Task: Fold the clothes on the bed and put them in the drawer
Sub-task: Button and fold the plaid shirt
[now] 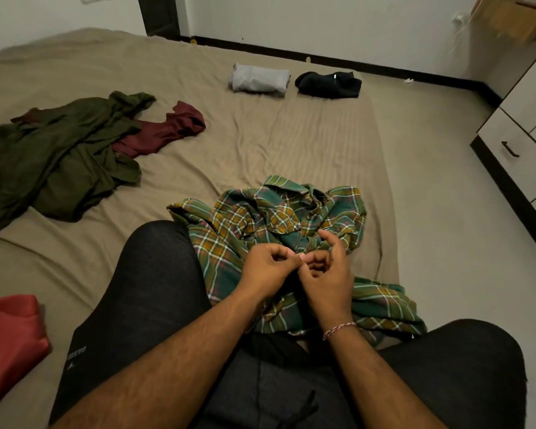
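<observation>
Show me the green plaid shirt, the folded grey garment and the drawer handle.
green plaid shirt (279, 209): head view, chest pocket area.
folded grey garment (259, 78): head view, top face.
dark drawer handle (509, 149): head view, bar's middle.

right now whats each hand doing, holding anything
Left hand: fingers curled, pinching the plaid shirt where the hands meet.
Right hand: fingers curled at the same spot of the shirt, index finger raised; its grip cannot be told.

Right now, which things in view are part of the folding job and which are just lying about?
Job: plaid shirt under left hand and right hand; olive jacket; maroon garment; red cloth; folded grey and black items; drawer.
Bystanders: wall cable; wristband.
</observation>
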The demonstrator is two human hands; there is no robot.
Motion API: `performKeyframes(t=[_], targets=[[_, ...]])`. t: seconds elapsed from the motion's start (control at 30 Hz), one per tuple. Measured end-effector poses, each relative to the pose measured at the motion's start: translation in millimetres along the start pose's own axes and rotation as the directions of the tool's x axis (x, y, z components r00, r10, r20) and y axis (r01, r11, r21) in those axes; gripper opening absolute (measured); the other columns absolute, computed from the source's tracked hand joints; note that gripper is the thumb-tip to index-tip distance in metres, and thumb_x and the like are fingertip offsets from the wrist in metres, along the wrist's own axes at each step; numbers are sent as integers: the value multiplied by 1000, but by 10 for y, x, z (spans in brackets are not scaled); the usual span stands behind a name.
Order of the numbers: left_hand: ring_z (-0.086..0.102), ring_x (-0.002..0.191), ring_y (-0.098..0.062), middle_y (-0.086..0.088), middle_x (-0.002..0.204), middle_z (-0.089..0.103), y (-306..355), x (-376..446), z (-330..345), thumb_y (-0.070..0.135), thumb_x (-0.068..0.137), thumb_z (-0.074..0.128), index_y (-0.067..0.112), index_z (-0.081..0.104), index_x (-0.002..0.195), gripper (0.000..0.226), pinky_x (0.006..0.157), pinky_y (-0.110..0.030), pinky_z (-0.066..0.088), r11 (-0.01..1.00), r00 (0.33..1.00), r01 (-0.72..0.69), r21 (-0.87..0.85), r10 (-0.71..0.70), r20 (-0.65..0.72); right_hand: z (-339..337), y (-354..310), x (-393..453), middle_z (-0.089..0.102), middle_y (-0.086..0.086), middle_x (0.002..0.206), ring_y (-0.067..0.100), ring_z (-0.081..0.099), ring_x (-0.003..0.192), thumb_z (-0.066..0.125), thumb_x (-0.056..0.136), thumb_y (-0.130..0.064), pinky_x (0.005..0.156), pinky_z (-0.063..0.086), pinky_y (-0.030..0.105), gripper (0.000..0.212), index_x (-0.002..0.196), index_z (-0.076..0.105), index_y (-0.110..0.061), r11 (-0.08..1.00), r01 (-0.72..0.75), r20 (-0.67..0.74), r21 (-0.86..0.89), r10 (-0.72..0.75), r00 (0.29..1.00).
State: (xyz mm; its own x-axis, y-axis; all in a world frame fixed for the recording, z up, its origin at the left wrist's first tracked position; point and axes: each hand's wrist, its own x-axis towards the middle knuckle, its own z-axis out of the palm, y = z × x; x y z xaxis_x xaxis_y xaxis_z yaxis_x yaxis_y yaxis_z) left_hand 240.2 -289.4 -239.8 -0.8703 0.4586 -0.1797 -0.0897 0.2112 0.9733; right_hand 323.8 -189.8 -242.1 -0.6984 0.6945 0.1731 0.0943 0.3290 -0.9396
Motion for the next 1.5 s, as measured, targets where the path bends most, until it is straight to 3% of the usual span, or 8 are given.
performKeyframes(t=[0.17, 0.43, 0.63, 0.87, 1.0, 1.07, 1.2, 1.5], targets=[[64, 68, -9, 1, 74, 74, -23, 75, -16, 21, 97, 71, 14, 77, 79, 21, 68, -31, 51, 985, 999, -17, 170, 12, 34, 15, -1, -5, 69, -5, 80, 8, 68, 71, 76, 84, -4, 66, 56, 18, 54, 126, 55, -32, 998, 6, -5, -61, -6, 1000], [46, 65, -11, 1, 71, 51, 89, 71, -136, 15, 108, 52, 6, 61, 91, 21, 66, -31, 41, 995, 932, -18, -100, 53, 359, -188, -46, 187, 67, 3, 74, 11, 64, 70, 61, 93, 12, 67, 56, 21, 23, 103, 58, -8, 734, -389, 340, 556, 226, 913], [43, 59, -9, 2, 67, 47, 121, 72, -95, 16, 109, 51, 10, 56, 92, 19, 60, -28, 39, 990, 932, -124, -64, 138, 335, -263, -93, 209, 71, 1, 92, 4, 65, 80, 65, 96, 1, 71, 53, 19, 15, 102, 69, -11, 968, -96, 181, 234, 53, 982], [54, 75, -5, 14, 83, 59, 144, 105, -119, 8, 101, 57, 21, 60, 100, 14, 74, -29, 46, 971, 940, -238, 28, 223, 260, -483, 42, 262, 55, -15, 148, -3, 50, 135, 76, 92, -23, 112, 39, 15, 65, 151, 50, -30, 943, 209, 474, -260, -64, 878], [55, 120, -9, 9, 129, 58, 124, 42, -118, 21, 86, 69, 28, 47, 137, 56, 102, -30, 47, 675, 841, -540, 503, 402, 363, -468, -18, 274, 62, -16, 138, -5, 55, 129, 75, 92, -11, 108, 43, 14, 54, 141, 59, -26, 992, 101, 340, -77, -69, 938], [56, 118, -14, 10, 125, 61, 129, 54, -123, 24, 84, 68, 32, 52, 132, 51, 101, -40, 49, 534, 834, -520, 667, 486, 261, -489, -50, 278, 68, -19, 124, -5, 63, 116, 76, 91, -9, 100, 51, 19, 43, 127, 67, -29, 997, 72, 290, -39, -58, 955], [66, 91, -5, 16, 94, 71, 247, 218, -359, 24, 92, 71, 32, 72, 98, 10, 84, -34, 56, 708, 880, -440, 552, 463, 106, -549, -31, 274, 75, -12, 84, 5, 71, 81, 81, 87, -18, 76, 61, 35, 10, 87, 74, -26, 987, 39, 186, -157, -10, 983], [58, 63, 0, 12, 69, 68, 400, 364, -788, 18, 96, 72, 21, 74, 86, 11, 65, -23, 45, 884, 923, -374, 281, 325, 208, -807, 67, 421, 70, 7, 70, 13, 62, 61, 77, 90, -20, 66, 56, 40, 17, 75, 70, -18, 956, -41, 313, -291, 136, 940]])
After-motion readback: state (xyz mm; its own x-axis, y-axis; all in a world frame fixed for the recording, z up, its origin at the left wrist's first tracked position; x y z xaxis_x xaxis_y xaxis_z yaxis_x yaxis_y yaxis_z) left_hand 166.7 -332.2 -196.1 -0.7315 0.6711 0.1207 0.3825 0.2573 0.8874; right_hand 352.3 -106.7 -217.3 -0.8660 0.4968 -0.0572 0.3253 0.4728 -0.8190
